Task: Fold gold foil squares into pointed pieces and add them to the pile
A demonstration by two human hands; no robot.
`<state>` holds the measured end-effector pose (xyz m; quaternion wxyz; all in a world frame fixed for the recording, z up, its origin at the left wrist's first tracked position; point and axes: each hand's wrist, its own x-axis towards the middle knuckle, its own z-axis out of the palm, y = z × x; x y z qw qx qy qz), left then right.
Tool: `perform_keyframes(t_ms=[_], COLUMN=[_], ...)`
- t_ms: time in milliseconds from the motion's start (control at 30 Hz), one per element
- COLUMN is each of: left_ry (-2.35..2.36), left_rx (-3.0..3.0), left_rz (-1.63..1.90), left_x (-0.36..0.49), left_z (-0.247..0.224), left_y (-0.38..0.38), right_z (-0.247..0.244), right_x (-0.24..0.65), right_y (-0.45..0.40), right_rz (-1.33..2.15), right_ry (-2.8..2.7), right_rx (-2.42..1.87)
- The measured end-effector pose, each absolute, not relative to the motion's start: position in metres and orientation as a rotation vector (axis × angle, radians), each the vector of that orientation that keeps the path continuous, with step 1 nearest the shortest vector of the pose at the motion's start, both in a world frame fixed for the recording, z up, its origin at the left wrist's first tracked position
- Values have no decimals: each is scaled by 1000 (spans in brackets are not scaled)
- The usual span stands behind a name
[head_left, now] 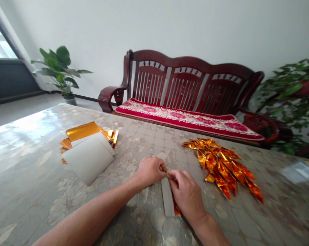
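Note:
A narrow folded strip of paper [168, 200], grey-white with orange foil showing along its right edge, lies on the table near the front. At its far end my left hand [152, 171] pinches the paper with thumb and fingers. My right hand [187, 191] closes on the same far end from the right and covers part of the strip's right side. The fingertips of both hands nearly meet there. Left of my hands is a loose stack of foil and pale paper sheets [89, 157]. To the right lies a pile of folded, pointed orange foil pieces [221, 164].
The table [144, 140] has a glossy patterned cover. A clear plastic packet [300, 172] lies at its right edge. Beyond stands a dark red wooden bench [190, 82] with a red floral cushion [180, 114]. Potted plants [59, 68] stand left and right.

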<state>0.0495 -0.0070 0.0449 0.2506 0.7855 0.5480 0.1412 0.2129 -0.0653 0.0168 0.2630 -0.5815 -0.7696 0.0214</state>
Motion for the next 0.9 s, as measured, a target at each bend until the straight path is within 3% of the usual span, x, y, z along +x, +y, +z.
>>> perform_keyframes(t_ms=[900], left_ry=[1468], left_rx=[2172], left_rz=[491], left_x=[46], left_z=[29], left_y=[-6], right_z=[7], right_x=[219], right_y=[-61], right_rz=[53], right_ry=[-2112], right_rx=[-1373])
